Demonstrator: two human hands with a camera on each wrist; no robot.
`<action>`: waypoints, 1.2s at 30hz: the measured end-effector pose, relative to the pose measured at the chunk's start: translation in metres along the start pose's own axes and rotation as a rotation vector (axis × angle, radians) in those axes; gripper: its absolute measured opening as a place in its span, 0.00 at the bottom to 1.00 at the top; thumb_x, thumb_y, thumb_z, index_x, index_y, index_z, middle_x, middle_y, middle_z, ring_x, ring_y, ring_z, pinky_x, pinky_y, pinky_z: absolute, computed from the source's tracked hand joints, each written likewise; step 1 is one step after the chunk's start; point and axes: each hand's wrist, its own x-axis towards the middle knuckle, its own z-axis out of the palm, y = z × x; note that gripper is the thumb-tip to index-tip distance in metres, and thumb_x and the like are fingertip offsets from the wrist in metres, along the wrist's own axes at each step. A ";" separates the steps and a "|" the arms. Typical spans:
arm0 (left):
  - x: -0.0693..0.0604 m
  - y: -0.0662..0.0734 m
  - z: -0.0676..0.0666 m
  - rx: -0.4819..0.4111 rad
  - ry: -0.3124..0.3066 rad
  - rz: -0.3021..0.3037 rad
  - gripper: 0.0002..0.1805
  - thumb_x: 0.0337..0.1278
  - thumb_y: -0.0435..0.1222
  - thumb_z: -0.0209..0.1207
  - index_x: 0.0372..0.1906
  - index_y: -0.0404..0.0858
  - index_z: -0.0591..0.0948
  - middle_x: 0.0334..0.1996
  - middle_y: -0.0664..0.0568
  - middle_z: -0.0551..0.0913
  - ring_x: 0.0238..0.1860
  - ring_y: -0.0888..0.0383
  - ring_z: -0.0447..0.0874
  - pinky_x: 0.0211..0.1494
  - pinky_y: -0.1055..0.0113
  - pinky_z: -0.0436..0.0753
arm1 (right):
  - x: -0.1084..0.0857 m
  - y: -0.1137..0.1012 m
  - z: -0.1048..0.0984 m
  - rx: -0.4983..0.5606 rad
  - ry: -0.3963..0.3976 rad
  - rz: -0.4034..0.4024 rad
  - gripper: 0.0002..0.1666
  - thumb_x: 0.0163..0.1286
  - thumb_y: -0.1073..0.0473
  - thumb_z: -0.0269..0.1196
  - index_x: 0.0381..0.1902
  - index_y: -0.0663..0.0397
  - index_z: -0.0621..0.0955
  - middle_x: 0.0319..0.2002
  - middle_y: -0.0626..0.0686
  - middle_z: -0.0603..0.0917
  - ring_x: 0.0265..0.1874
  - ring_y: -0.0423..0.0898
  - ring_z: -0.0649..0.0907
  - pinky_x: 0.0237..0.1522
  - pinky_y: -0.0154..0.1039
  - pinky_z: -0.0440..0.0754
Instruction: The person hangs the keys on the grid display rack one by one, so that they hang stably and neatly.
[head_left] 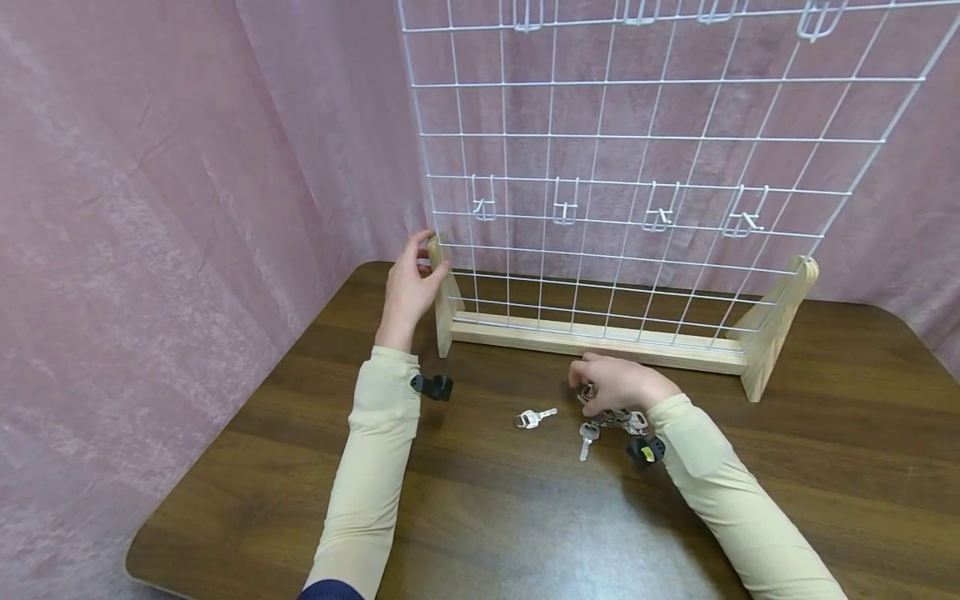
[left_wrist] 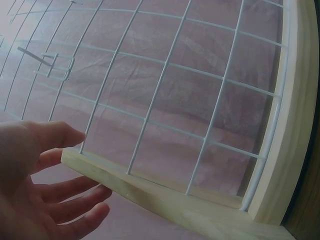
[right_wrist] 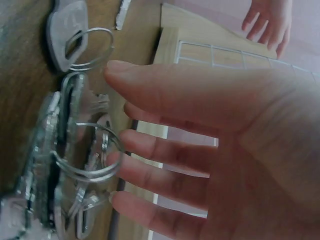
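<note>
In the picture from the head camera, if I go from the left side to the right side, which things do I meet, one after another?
Left hand → left wooden support → separate key with its ring → right hand → right wooden support.

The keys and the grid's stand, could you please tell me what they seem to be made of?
Keys: probably metal, silvery and shiny, judging by their bright glints. Stand: apparently pale wood with a smooth finish, given its faint grain.
</note>
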 end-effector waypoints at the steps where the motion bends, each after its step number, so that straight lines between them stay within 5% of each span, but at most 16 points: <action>1: 0.000 0.000 0.000 0.003 0.000 0.001 0.30 0.60 0.38 0.60 0.67 0.46 0.68 0.53 0.39 0.81 0.50 0.43 0.81 0.55 0.52 0.77 | 0.000 0.000 0.001 -0.002 -0.004 -0.004 0.20 0.48 0.64 0.70 0.41 0.57 0.78 0.42 0.55 0.77 0.33 0.44 0.77 0.37 0.38 0.77; 24: -0.002 -0.001 -0.004 0.001 -0.008 0.011 0.30 0.59 0.37 0.61 0.67 0.46 0.69 0.53 0.39 0.80 0.52 0.41 0.81 0.56 0.51 0.78 | 0.007 0.003 0.008 -0.021 -0.008 -0.048 0.10 0.51 0.72 0.61 0.28 0.55 0.75 0.23 0.47 0.75 0.23 0.39 0.71 0.27 0.30 0.68; 32: 0.001 -0.008 0.002 -0.037 -0.029 0.015 0.33 0.57 0.36 0.63 0.68 0.49 0.66 0.54 0.37 0.77 0.51 0.41 0.81 0.57 0.51 0.79 | 0.008 -0.001 0.011 -0.045 0.015 -0.025 0.12 0.54 0.71 0.60 0.36 0.56 0.74 0.25 0.48 0.76 0.24 0.41 0.74 0.28 0.33 0.71; 36: 0.002 -0.012 0.003 -0.056 -0.027 0.020 0.34 0.57 0.35 0.62 0.68 0.50 0.65 0.53 0.37 0.77 0.50 0.41 0.81 0.57 0.51 0.79 | 0.009 -0.002 0.012 -0.019 0.029 -0.044 0.17 0.56 0.71 0.61 0.44 0.58 0.75 0.36 0.54 0.79 0.35 0.47 0.79 0.39 0.40 0.78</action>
